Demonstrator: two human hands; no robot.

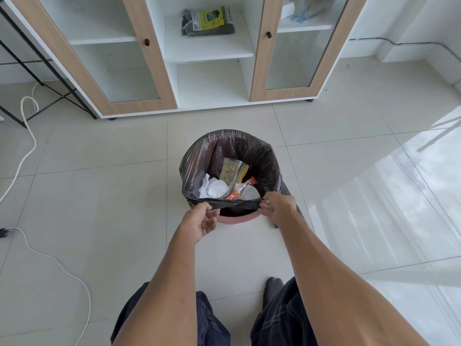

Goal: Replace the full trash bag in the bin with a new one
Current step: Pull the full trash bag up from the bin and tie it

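A pink bin (233, 220) stands on the tiled floor in front of me, lined with a black trash bag (259, 158). Inside the bag lie crumpled paper, a white cup, a clear snack pouch and a red wrapper. My left hand (202, 221) pinches the near edge of the bag at its left. My right hand (279, 208) pinches the same edge at its right. The edge is pulled off the near rim and stretched taut between both hands. A pack of new trash bags (208, 21) lies on the middle shelf of the cabinet beyond.
A white and wood cabinet (159, 71) with glass doors stands behind the bin. A white cable (27, 136) trails over the floor at left, with a black plug (5, 232). A black metal frame (45, 68) stands at far left. My legs are below.
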